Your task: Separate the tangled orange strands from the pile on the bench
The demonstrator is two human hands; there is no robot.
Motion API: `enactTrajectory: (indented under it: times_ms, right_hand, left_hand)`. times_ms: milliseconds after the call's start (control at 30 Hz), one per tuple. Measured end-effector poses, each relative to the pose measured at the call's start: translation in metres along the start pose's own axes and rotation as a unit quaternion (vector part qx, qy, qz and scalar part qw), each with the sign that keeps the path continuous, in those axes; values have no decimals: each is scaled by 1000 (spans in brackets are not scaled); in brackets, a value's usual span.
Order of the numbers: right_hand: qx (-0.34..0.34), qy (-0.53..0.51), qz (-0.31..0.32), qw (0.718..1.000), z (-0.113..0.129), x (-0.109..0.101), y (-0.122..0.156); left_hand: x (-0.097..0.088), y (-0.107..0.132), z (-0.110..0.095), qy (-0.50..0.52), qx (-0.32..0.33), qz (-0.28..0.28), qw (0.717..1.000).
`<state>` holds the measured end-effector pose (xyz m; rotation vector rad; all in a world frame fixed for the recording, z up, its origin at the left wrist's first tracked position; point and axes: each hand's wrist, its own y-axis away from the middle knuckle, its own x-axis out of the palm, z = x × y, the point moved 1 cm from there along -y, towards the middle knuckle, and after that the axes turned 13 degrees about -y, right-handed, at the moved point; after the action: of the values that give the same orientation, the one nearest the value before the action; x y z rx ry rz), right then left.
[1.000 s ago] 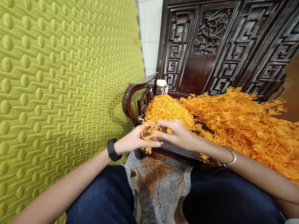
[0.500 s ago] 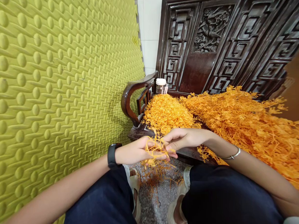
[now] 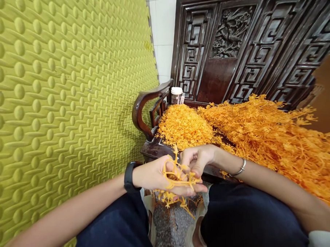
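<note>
My left hand (image 3: 158, 173), with a black band on the wrist, cradles a tangled orange plastic sprig (image 3: 178, 174) over my lap. The fingers of my right hand (image 3: 196, 159), a thin bangle on its wrist, are curled and pinch the same sprig from above. Both hands meet just in front of the dark wooden bench (image 3: 155, 147). Small orange bits hang below my left palm.
A heap of small orange pieces (image 3: 185, 124) and a larger pile of orange branched sprigs (image 3: 277, 136) cover the bench seat. A white-capped jar (image 3: 177, 95) stands at the back corner. A green embossed mat (image 3: 56, 88) lines the left. Orange scraps litter the floor (image 3: 172, 225) between my feet.
Both hands have dropped from the bench edge toward my lap with the sprig. My right hand has curled tighter over it.
</note>
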<state>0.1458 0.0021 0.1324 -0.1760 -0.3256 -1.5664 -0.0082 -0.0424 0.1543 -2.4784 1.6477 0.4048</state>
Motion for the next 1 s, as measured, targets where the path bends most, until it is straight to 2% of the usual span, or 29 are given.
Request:
enactTrajectory:
  times_ms: [133,233,367,467,533,700,833,933,1000]
  right_hand:
    - [-20,-42,50,998,-3,2,-6]
    - [-9,-74,83,994,-6,3,-13]
    - [20,-74,130,989,-11,0,-21]
    - [33,-102,127,986,-14,-1,-26]
    - [15,-134,130,982,-15,0,-29]
    - [-43,-183,159,969,-18,3,-35]
    - [-86,-189,191,959,-18,0,-37]
    - [-103,-175,203,958,-17,-4,-40]
    - [-96,-155,190,965,-15,-8,-43]
  left_hand:
    - [7,-1,-5,37,26,1,999]
    - [16,2,-2,112,53,7,992]
    - [27,4,6,237,66,16,969]
    - [29,2,3,310,101,43,944]
    - [28,0,0,343,113,48,931]
    - [26,1,1,365,39,75,927]
    - [22,2,-2,391,73,62,916]
    - [17,2,-4,358,77,56,929]
    - [13,2,-3,302,50,57,950]
